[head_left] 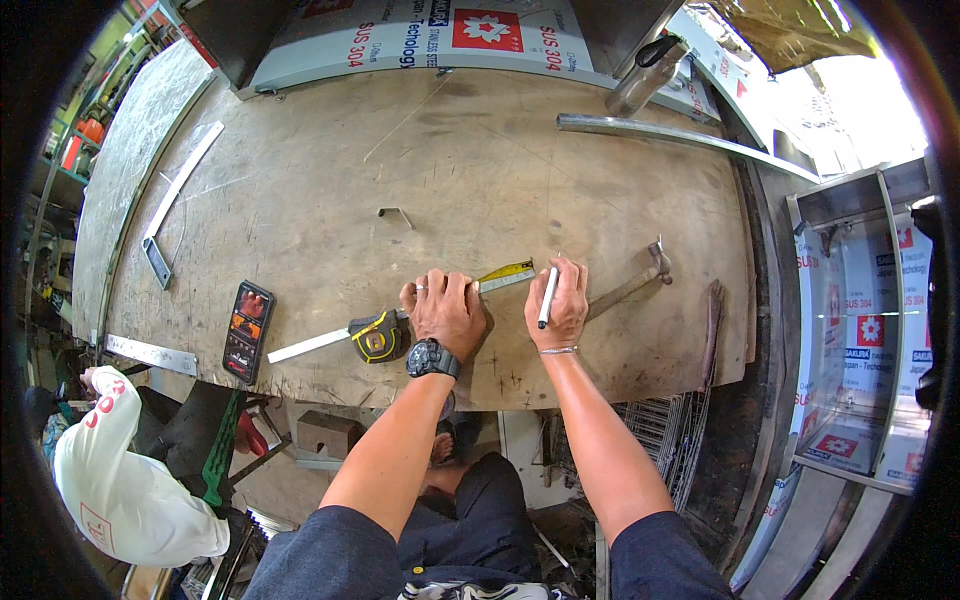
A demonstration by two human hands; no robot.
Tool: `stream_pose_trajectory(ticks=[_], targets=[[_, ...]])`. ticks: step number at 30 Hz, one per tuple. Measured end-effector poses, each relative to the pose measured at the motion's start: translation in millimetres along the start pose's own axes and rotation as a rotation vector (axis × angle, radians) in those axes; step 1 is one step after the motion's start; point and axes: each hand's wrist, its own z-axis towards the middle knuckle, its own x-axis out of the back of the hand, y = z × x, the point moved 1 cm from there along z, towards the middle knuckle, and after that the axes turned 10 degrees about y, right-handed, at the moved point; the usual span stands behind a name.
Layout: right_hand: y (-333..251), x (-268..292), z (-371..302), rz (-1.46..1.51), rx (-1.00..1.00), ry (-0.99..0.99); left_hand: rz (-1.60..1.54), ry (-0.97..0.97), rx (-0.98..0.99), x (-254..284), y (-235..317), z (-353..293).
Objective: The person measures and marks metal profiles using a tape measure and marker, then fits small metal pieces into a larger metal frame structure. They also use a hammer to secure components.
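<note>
My left hand (447,312) lies over a thin metal strip (308,345), fingers curled and pressing down on it and on a tape measure's pulled-out blade. The black and yellow tape measure (378,338) sits just left of that hand, its yellow blade (508,275) showing again beyond the fingers. What the fingertips grip is partly hidden. Closed around a white marker with a dark tip (548,298), my right hand (562,308) is held near the blade's right end. Beside it lies a hammer (630,283), its handle running toward my right hand.
On the wooden table (300,200) are a phone (248,332), a try square (180,200), a small bent metal piece (396,213) and a metal ruler (152,354). A long metal bar (680,138) and a bottle (648,78) stand far right. Another person (140,470) is at lower left.
</note>
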Motion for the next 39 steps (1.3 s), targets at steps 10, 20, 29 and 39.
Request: stream_pose_trajectory(ticks=[10,20,29,39], targets=[[2,-5,5,-0.008,0.019,0.002,0.017,-0.005,-0.005,-2,-1,6],[1,-5,6,0.003,0.038,0.003,0.013,-0.015,0.018,-2,0,7],[-1,-6,10,0.019,0.075,0.030,0.034,0.093,0.008,-9,-3,5],[-3,-1,13,0.059,0.031,0.024,0.015,0.060,0.099,-5,-2,6]])
